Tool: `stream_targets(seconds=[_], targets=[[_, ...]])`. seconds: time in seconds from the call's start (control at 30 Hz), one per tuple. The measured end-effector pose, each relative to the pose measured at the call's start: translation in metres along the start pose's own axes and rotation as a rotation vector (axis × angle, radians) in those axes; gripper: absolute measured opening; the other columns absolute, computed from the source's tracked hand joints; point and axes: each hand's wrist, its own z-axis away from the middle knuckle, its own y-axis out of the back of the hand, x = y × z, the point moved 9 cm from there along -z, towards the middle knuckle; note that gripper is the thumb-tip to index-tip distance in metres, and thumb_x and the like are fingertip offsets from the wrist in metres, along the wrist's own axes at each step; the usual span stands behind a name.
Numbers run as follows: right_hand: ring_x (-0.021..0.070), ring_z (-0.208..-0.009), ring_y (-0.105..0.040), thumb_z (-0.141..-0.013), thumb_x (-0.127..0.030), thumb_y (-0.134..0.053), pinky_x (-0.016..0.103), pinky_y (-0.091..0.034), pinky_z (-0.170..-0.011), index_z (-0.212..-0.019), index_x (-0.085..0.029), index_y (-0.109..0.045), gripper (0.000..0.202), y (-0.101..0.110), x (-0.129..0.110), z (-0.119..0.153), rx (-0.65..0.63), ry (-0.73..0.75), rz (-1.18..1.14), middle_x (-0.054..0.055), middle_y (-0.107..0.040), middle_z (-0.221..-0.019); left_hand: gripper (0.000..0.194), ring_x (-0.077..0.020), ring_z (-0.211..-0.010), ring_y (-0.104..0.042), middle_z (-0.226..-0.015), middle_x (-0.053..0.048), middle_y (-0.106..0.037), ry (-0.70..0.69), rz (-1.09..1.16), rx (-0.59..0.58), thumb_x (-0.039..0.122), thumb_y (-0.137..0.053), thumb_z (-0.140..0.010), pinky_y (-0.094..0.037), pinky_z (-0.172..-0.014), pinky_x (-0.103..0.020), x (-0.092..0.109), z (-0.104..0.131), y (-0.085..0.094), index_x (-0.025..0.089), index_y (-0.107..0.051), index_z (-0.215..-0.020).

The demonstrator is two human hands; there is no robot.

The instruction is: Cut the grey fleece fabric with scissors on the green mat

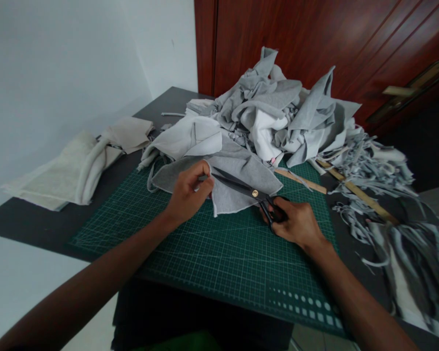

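My left hand pinches the edge of a grey fabric piece, whose lower corner hangs over the green cutting mat. In my right hand are black-handled scissors, fingers through the loops. Their dark blades point left along the fabric, with the tips close to my left fingers. The blades look nearly closed; whether cloth lies between them I cannot make out.
A large heap of grey and white cloth rises behind, against a red-brown door. Thin fabric strips and a wooden ruler lie to the right. Cream folded fabric rests on the left of the dark table.
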Motion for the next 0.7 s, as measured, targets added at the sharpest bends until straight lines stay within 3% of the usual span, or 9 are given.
stream_targets(seconds=[0.37, 0.7], targets=[[0.0110, -0.048, -0.053, -0.076, -0.025, -0.059, 0.023, -0.032, -0.049, -0.072, -0.021, -0.055, 0.006, -0.0001, -0.0036, 0.0007, 0.022, 0.006, -0.004, -0.004, -0.060, -0.059, 0.019, -0.0109, -0.050, -0.043, -0.055, 0.005, -0.045, 0.071, 0.067, -0.029, 0.019, -0.051, -0.083, -0.039, -0.047, -0.025, -0.0050, 0.0000, -0.0038, 0.023, -0.040, -0.068], [0.0115, -0.048, -0.053, -0.075, -0.025, -0.056, 0.024, -0.031, -0.050, -0.072, -0.022, -0.054, 0.005, 0.0029, -0.0070, 0.0003, 0.019, 0.008, 0.033, -0.003, -0.059, -0.059, 0.026, -0.0134, -0.054, -0.038, -0.058, 0.002, -0.037, -0.014, -0.070, 0.045, 0.020, -0.047, -0.086, -0.038, -0.050, -0.029, 0.0040, -0.0004, 0.0034, 0.022, -0.038, -0.062]])
